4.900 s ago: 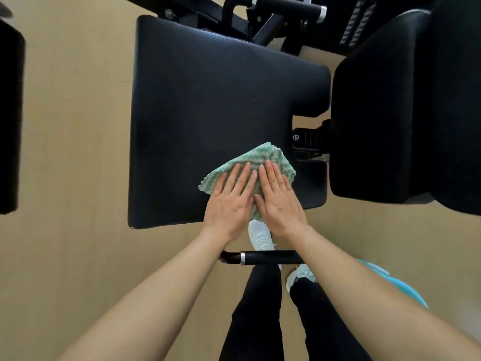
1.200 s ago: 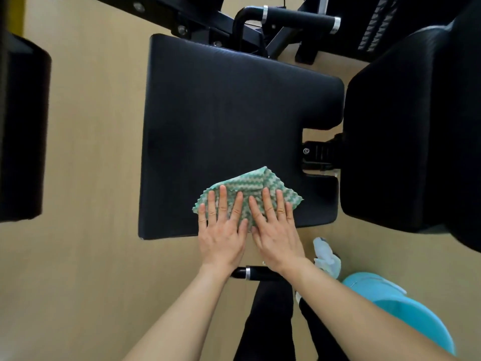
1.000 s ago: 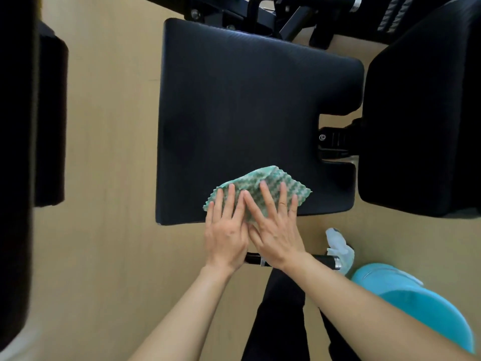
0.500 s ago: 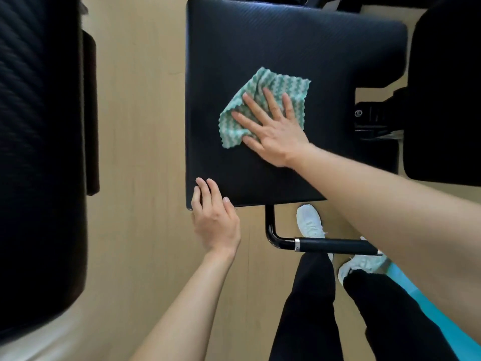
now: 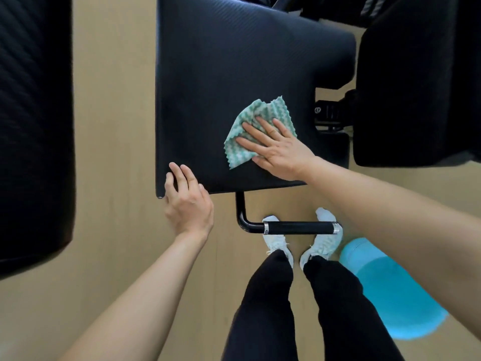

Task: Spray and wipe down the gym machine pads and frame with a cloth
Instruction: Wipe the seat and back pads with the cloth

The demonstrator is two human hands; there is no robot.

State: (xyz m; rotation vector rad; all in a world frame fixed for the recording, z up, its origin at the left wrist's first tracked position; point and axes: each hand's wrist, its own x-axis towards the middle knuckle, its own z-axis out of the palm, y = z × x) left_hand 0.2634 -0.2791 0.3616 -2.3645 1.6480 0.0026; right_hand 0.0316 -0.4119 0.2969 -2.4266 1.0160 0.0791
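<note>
At the far left a large black pad (image 5: 36, 126) with a finely ribbed skin is filling the edge of my view, dark and out of focus. Beside it the tan floor (image 5: 114, 100) is running in long pale boards under everything.

My left hand (image 5: 187, 204) is resting on the near left corner of the black seat pad (image 5: 234, 74), fingers loosely straight and lying over its edge, gripping nothing. The seat pad's surface is showing the same fine ribbed weave and is catching a soft sheen from the room's light.

Toward the pad's near right part, the green and white zigzag cloth (image 5: 239, 149) is lying bunched on the surface, and my right hand (image 5: 276, 149) is pressing flat on it, fingers spread and straight, with the cloth poking out past my fingertips and to the left of my palm.

Below the pad's near edge a black bent handle bar (image 5: 296, 227) with metal rings is crossing above my white shoes (image 5: 276, 238), and my legs in black trousers (image 5: 263, 308) are standing on the floor. To the right a light blue object (image 5: 390, 290), too blurred to name, is sitting on the floor just beside my right foot.

At the seat's right side a black bracket (image 5: 328, 113) is joining it to the black back pad (image 5: 416, 74), which is filling the upper right.
</note>
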